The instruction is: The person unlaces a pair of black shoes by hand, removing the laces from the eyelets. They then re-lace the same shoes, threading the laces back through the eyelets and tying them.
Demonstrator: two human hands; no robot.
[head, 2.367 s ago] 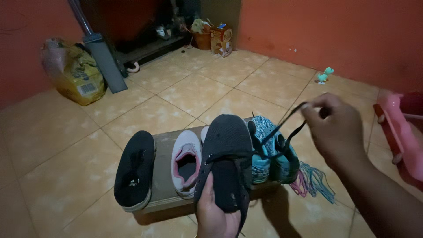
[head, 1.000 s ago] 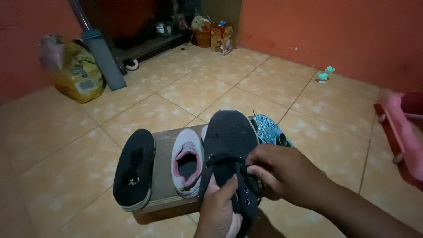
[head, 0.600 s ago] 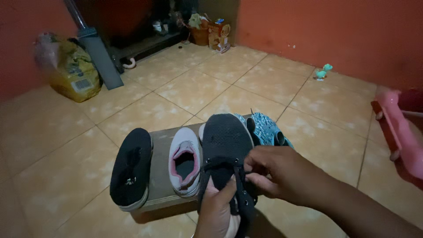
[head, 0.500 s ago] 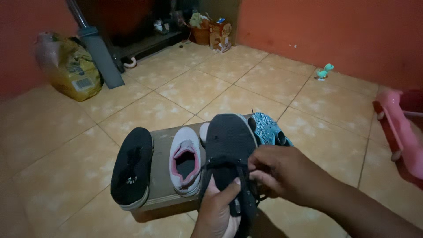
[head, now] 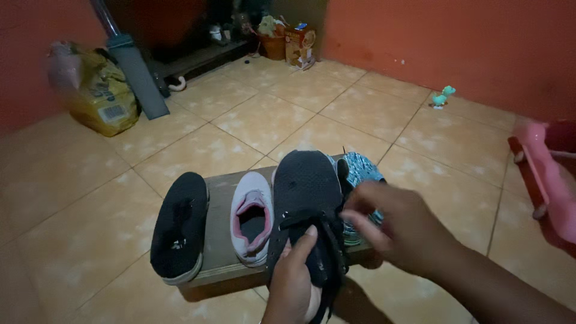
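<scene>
Left hand (head: 292, 277) cups the heel of a black mesh shoe (head: 307, 210), probably light and pliable, above a low wooden stand (head: 221, 240); right hand (head: 401, 225), blurred, pinches at its lace (head: 329, 223).

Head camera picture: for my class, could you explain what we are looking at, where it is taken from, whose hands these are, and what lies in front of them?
The picture comes from a camera worn on a person's head, looking down at that person's own two bare hands. The left hand grips a black mesh lace-up shoe from below. The right hand, blurred, is at the shoe's black lace; whether it pinches the lace cannot be told. In front lies a low wooden board on the tiled floor. On it rest a second black shoe, a grey shoe with pink lining and a teal patterned shoe.
</scene>
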